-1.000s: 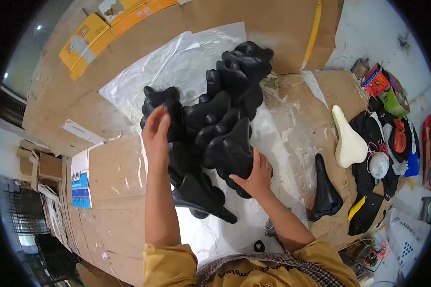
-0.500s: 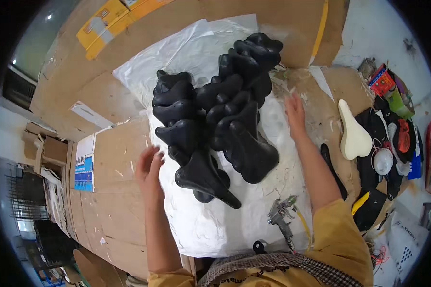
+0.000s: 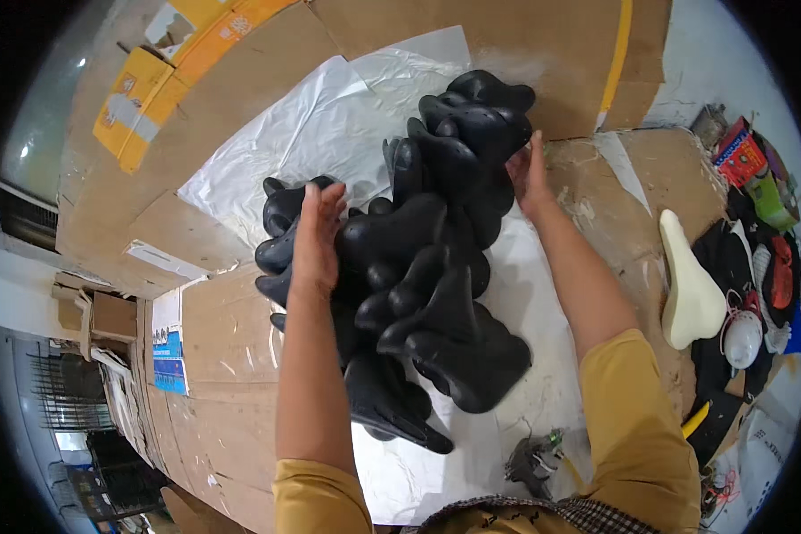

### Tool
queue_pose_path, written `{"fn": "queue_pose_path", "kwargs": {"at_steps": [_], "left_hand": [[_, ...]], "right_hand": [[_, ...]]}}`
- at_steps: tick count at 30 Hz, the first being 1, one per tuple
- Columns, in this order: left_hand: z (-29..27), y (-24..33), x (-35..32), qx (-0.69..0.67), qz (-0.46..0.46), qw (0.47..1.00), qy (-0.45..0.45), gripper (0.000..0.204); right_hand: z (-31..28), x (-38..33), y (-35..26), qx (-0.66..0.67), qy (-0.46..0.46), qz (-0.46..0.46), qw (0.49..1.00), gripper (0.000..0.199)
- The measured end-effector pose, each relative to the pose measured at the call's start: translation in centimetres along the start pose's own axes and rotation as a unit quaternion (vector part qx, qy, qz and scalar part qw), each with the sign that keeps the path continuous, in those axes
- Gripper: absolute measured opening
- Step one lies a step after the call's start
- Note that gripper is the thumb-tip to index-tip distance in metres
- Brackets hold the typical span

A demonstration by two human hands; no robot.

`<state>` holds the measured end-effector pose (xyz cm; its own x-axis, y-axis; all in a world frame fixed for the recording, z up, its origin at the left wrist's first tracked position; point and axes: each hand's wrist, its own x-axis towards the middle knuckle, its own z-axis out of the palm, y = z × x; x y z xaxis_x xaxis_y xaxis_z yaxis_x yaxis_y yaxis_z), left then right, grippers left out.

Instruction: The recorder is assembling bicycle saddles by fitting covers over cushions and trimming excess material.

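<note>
Several black bicycle saddles (image 3: 472, 356) lie heaped in two leaning rows in front of me. My left hand (image 3: 319, 236) is over the left row, fingers extended and slightly bent, with its palm side toward the saddles of the other row; whether it touches them I cannot tell. At the far right end of the heap, my right hand (image 3: 530, 182) lies open along the side of the stacked saddles (image 3: 485, 125), its fingertips at their edge. Part of the left row is hidden behind my left forearm. A spray gun (image 3: 534, 465) with a yellow hose lies near me.
White sheeting (image 3: 267, 133) covers the cardboard under and behind the saddles. To the right are a cream saddle (image 3: 691, 285), a white respirator mask (image 3: 742, 340) and dark cloth (image 3: 716, 267). Cardboard (image 3: 231, 356) lines the left side and the back wall.
Both hands have moved forward: the left from beside the heap to over its left row, the right up to the far saddles. The view has shifted, and the heap appears lower.
</note>
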<state>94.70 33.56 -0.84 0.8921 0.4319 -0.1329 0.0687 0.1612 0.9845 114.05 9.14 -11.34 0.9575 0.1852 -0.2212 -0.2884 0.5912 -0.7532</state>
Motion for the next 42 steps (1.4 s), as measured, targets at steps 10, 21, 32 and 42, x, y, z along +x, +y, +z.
{"fn": "queue_pose_path", "kwargs": {"at_steps": [10,21,32,42], "left_hand": [[1.6,2.6,1.6,0.195,0.049,0.95,-0.239,0.062],[0.1,4.3,-2.7,0.295,0.199,0.913,-0.199,0.052],[1.5,3.3,0.8,0.396,0.29,0.871,-0.004,0.023],[-0.8,-2.3,-18.6,0.15,0.056,0.984,0.076,0.043]], "right_hand": [[4.4,-0.8,5.5,0.151,-0.045,-0.126,0.979,0.055],[5.5,-0.3,6.6,0.19,-0.231,-0.206,0.932,0.04],[5.5,0.1,4.8,-0.264,-0.16,-0.012,0.951,0.028],[-6.4,-28.0,2.4,-0.671,-0.3,-0.142,0.663,0.095]]}}
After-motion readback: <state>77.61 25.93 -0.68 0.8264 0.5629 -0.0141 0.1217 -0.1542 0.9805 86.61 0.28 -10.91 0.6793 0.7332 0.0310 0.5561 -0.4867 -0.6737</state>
